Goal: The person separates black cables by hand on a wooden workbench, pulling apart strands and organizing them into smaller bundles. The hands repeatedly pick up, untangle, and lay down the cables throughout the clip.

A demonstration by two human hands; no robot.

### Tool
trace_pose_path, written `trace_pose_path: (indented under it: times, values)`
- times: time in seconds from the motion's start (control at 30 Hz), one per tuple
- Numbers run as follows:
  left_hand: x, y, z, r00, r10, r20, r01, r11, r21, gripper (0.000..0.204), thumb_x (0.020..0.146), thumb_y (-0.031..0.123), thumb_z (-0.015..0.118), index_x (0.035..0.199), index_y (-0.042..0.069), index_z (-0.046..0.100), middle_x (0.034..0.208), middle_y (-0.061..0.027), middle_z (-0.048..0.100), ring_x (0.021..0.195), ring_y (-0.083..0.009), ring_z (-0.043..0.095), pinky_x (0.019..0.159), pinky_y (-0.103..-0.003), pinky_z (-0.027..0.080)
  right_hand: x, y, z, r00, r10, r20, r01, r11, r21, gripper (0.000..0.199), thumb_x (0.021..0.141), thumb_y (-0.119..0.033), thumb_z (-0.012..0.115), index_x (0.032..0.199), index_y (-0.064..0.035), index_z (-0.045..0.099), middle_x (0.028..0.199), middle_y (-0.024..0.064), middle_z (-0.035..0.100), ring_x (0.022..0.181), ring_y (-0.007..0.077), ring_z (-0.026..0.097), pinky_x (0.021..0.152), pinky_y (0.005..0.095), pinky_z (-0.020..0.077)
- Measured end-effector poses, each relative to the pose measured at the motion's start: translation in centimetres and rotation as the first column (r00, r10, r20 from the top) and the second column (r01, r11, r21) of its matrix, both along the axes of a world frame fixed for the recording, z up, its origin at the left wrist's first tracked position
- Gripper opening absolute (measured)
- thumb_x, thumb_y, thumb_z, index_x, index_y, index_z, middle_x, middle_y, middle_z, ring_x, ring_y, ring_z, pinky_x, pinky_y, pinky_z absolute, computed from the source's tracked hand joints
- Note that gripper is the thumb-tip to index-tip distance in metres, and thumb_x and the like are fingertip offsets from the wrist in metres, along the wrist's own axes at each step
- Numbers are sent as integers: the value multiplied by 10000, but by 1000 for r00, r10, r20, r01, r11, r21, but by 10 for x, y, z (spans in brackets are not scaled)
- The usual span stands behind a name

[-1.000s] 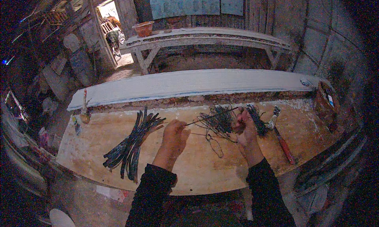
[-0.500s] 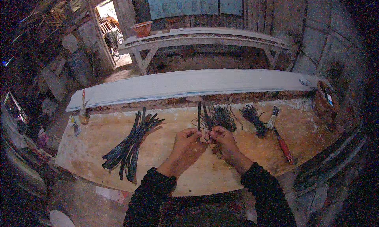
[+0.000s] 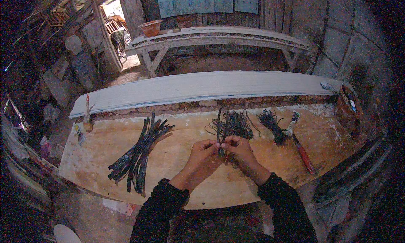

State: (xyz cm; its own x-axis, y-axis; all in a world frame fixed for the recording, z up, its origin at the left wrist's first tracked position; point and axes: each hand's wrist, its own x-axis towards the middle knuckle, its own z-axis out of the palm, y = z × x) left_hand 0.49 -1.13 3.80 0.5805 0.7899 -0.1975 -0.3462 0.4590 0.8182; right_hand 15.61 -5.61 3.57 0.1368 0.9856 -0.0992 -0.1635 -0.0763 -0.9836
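Above the middle of a light wooden board (image 3: 177,184), my left hand (image 3: 203,155) and my right hand (image 3: 241,155) meet, their thumbs and forefingers pinched together. Narrow dark strips (image 3: 219,124) stick up from between the fingertips; the lower ends are mostly hidden by the hands. To the left lies a loose bundle of flat black strips (image 3: 137,158). Just beyond my right hand spreads a tangle of thin dark strands (image 3: 239,124). A smaller dark bunch (image 3: 271,125) lies farther right, against a red-handled tool (image 3: 303,155) with a whitish head.
Along the board's far side runs a raised whitish slab (image 3: 202,87). A brown container (image 3: 348,103) stands at the right end, a small holder (image 3: 88,125) with an upright stick at the left. Behind, a long bench (image 3: 219,41) carries a reddish pot (image 3: 151,28).
My hands have come closer together, fingertips now touching. The strips, spread apart at the fingers before, now stand side by side. The bundles have stayed put on the board.
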Motion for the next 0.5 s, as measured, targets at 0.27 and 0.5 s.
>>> trace_pose_path:
  times: [0.27,0.5]
  values:
    - [-3,3,-8,993,-84,83,84,996,4,99,901,68,579,932,-24,598,804,-55,585,726,-153,570,615,-318,506,-5,0,0,997,-62,53,59,997,49,83,851,-65,642,858,-54,560,757,13,573,572,99,548,444,257,468]
    - [-5,4,-7,986,-163,40,164,986,-8,177,896,130,593,972,-29,601,882,-106,628,761,-207,618,617,-301,518,5,7,-24,948,-119,295,73,984,164,184,829,-167,696,939,-48,608,815,53,637,606,124,606,505,280,500]
